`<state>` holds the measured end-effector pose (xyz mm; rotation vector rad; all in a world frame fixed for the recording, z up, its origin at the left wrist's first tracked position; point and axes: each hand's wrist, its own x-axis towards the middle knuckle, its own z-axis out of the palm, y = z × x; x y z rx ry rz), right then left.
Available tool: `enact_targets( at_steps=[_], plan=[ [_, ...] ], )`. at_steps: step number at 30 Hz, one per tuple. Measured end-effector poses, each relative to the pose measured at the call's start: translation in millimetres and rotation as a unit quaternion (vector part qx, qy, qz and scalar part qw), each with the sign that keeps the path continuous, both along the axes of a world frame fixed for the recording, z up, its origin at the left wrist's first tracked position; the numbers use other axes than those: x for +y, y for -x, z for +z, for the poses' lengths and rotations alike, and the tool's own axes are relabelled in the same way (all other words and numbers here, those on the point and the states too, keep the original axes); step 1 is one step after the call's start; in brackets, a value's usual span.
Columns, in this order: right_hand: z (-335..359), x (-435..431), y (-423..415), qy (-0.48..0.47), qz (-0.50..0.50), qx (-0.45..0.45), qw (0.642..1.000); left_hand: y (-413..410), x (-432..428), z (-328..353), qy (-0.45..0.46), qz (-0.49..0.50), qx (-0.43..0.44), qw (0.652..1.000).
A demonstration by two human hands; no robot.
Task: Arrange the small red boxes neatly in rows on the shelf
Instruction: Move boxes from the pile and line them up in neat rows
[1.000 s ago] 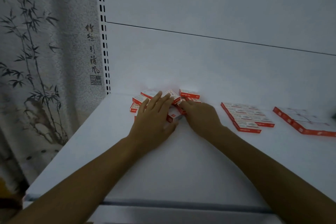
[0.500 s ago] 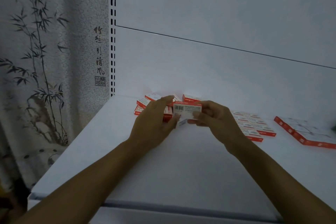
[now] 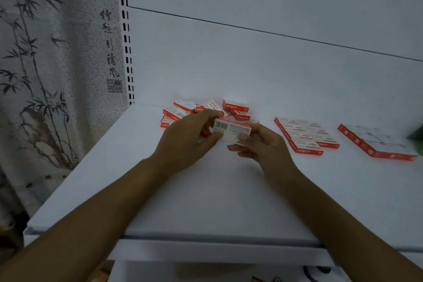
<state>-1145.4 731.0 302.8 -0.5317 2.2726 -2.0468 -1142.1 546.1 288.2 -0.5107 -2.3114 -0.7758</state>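
Note:
Both hands hold one small red box [image 3: 231,130] just above the white shelf [image 3: 217,194], its white barcode side facing me. My left hand [image 3: 187,142] pinches its left end and my right hand [image 3: 261,144] pinches its right end. Behind the hands lies a loose pile of red boxes [image 3: 206,110], partly hidden by my left hand. To the right, a neat block of red boxes [image 3: 306,135] lies flat in rows. A second neat block [image 3: 375,142] lies farther right.
The shelf's white back panel [image 3: 251,64] rises behind the boxes, with a slotted upright [image 3: 127,41] at its left corner. A curtain with a bamboo print [image 3: 45,75] hangs left of the shelf. Something green [image 3: 417,136] shows at the right edge.
One second ago both hands lay on the loose pile. They have since lifted one box off it and brought it toward me, turning its barcode side up.

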Motion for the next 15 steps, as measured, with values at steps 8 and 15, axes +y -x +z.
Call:
enact_targets(
  at_steps=[8, 15],
  plan=[
    [10, 21, -10, 0.109, 0.055, -0.252, 0.96, -8, 13, 2, 0.078, -0.027, 0.032, 0.996],
    [19, 73, -16, 0.174, 0.01, -0.22, 0.96, -7, 78, 19, 0.089, -0.058, 0.047, 0.993]
  ],
)
